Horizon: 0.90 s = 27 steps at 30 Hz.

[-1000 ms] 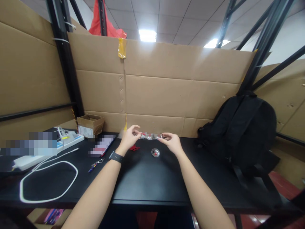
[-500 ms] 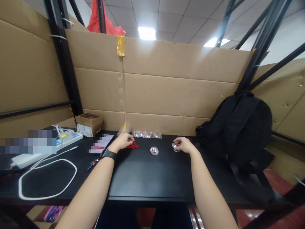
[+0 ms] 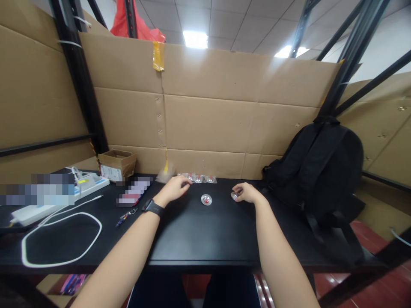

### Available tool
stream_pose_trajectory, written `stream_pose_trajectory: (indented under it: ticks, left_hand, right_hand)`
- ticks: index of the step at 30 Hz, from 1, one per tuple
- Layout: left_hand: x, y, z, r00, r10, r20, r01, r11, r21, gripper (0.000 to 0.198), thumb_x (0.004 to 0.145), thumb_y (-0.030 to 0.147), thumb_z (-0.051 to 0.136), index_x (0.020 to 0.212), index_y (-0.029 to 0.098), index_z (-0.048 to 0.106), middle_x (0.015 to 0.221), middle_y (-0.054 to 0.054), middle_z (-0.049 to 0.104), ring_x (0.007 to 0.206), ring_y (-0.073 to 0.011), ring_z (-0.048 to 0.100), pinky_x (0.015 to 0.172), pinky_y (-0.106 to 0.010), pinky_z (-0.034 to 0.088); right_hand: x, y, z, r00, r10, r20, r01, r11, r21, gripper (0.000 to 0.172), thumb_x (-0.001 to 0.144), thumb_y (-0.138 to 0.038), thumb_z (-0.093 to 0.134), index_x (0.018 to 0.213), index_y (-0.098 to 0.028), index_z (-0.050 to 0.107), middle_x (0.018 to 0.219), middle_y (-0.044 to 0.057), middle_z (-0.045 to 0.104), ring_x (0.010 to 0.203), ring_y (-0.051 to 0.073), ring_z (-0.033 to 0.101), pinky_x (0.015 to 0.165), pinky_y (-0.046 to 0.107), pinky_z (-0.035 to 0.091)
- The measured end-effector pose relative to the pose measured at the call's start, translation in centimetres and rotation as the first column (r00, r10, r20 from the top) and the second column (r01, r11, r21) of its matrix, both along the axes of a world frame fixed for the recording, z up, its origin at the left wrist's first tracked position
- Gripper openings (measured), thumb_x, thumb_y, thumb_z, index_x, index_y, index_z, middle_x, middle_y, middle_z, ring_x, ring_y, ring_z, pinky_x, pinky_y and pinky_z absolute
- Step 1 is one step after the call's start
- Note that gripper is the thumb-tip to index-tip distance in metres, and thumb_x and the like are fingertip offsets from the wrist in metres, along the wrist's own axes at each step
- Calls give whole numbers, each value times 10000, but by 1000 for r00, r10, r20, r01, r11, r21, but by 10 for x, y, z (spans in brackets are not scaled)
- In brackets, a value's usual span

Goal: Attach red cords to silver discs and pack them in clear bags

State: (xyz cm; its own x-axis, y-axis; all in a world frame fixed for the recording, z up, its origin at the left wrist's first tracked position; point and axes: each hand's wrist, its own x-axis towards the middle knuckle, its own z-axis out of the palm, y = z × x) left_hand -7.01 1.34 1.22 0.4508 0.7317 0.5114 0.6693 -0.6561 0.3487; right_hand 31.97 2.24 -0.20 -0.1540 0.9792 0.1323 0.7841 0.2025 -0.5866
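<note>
Left hand (image 3: 175,189) shifted rightward (grip unclear), hiding red cord (image 3: 184,193), right hand (image 3: 248,192) pinching disc (image 3: 234,196), backpack (image 3: 324,167) nearby

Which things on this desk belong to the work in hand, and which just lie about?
Seemingly in the work:
clear disc in the right hand
loose disc
row of clear packets
something red, mostly hidden by the left hand

Lying about:
black backpack
phone
key ring
power strip
white cable
cardboard box

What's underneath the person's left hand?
Beneath the left hand, a sliver of something red shows against the black tabletop; the hand covers the rest, so its shape can't be told.
</note>
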Motion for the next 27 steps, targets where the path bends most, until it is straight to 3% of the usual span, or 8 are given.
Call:
stream_pose_trajectory:
  ticks: [4,8,14,21,24,27]
  left_hand:
    - [51,-22,-3,978,-209,-24,209,978,0,213,886,245,589,1016,227,758,1016,-75,727,988,-226,642,932,-319,461]
    - [76,-30,-15,957,-236,-166,241,970,11,205,901,210,552,900,216,757,926,-83,703,918,-223,627,868,-307,453]
    - [77,-26,-23,969,-138,-203,136,990,-21,152,840,138,578,789,193,710,839,-79,677,829,-211,639,773,-282,448]
    - [81,-22,-27,980,-1,-199,-8,999,-43,130,814,100,585,778,191,671,823,-80,690,799,-214,662,756,-287,449]
    - [82,-22,-29,981,1,-193,-7,1000,-29,140,825,101,561,785,191,660,832,-86,699,803,-218,669,755,-294,456]
    - [82,-21,-32,994,-24,-103,21,999,-35,147,828,99,550,825,192,664,853,-85,717,829,-219,679,778,-301,473]
  right_hand:
    - [0,-3,1,1000,-12,27,11,1000,7,524,467,-98,855,978,-187,776,942,56,779,773,197,721,741,268,530]
    - [-3,-7,6,996,-40,82,38,999,28,530,465,-136,876,983,-202,783,946,64,771,798,212,717,760,280,525]
    - [-17,-12,15,998,-45,48,37,987,155,420,653,-272,816,1065,-204,769,1069,112,751,927,248,705,820,324,530]
    - [-50,-15,15,989,131,-73,-113,971,209,280,684,-253,798,964,-241,786,968,61,777,854,237,702,805,355,541]
    - [-68,-17,12,969,240,-55,-226,956,188,304,724,-288,774,1025,-247,767,1012,47,770,872,220,694,824,352,536]
    - [-86,-19,5,944,323,-62,-307,934,184,456,671,-291,822,1114,-237,734,1070,57,753,907,220,684,830,344,533]
